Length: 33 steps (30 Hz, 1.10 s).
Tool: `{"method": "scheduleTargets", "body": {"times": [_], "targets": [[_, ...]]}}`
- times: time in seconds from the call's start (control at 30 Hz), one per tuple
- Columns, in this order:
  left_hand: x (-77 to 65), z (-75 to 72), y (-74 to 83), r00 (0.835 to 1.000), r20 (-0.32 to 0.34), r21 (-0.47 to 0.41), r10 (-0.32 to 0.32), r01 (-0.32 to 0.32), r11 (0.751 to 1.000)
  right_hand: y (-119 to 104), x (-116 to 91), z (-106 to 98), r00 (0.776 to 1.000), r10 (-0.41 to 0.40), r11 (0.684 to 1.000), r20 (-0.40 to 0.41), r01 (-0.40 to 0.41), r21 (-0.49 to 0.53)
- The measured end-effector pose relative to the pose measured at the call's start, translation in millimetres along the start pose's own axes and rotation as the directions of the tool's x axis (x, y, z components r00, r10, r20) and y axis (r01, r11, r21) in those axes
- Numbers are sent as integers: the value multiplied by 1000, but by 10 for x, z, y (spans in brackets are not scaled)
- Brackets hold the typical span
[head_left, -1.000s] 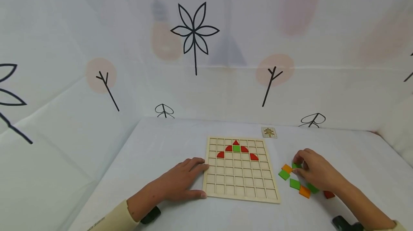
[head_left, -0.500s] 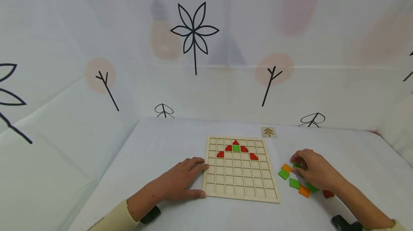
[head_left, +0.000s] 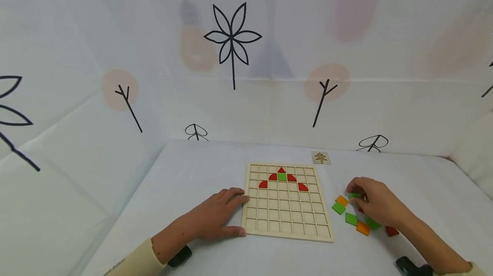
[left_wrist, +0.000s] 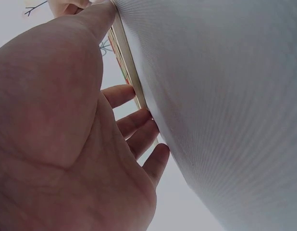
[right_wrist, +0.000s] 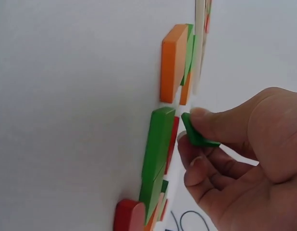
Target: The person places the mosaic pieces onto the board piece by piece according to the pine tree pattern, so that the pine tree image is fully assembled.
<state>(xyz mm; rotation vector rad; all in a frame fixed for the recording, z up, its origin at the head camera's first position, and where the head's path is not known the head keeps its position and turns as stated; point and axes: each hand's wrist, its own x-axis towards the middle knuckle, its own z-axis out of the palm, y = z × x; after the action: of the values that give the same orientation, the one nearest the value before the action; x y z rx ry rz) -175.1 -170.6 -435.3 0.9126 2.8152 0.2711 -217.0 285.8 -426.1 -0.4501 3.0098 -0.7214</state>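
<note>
Near the right side of the table, my right hand [head_left: 375,199] pinches a small green tile [right_wrist: 199,137] between thumb and fingers, raised off the cloth in the right wrist view. My left hand [head_left: 217,216] lies along the left edge of the wooden grid board [head_left: 285,218], its fingertips touching the rim [left_wrist: 131,72]. Toward the top of the board sit a red triangle [head_left: 281,170], a green square [head_left: 282,177] and several red rounded pieces [head_left: 291,178]. Loose tiles lie around and under the right hand, among them an orange one [head_left: 363,228] and a green one [head_left: 339,208].
A small card with a tree pattern [head_left: 321,158] lies beyond the board's top right corner. A red piece [head_left: 392,231] is beside the right wrist. White cloth with line drawings [head_left: 233,36] forms the walls behind and to the left.
My right hand has shifted very slightly left, and more of the green tile shows between its thumb and fingers. My left hand and the pieces on the board stay put.
</note>
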Motion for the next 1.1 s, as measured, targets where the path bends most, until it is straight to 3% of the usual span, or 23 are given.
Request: {"method": "scheduleTargets", "body": {"times": [0.23, 0.63, 0.93, 1.1], "targets": [[13, 9, -11, 1000, 3, -2, 1, -1, 1000, -97, 3, -16, 998, -39, 999, -39, 40, 29], [-2, -1, -5, 1000, -12, 1, 21, -21, 1000, -486, 64, 20, 984, -129, 988, -125, 138, 67], [-4, -16, -8, 1000, -18, -1, 25, -25, 1000, -741, 265, 176, 986, -143, 977, -87, 155, 146], [-5, -15, -9, 999, -19, 2, 31, -31, 1000, -861, 360, 265, 976, -196, 966, -94, 209, 154]]}}
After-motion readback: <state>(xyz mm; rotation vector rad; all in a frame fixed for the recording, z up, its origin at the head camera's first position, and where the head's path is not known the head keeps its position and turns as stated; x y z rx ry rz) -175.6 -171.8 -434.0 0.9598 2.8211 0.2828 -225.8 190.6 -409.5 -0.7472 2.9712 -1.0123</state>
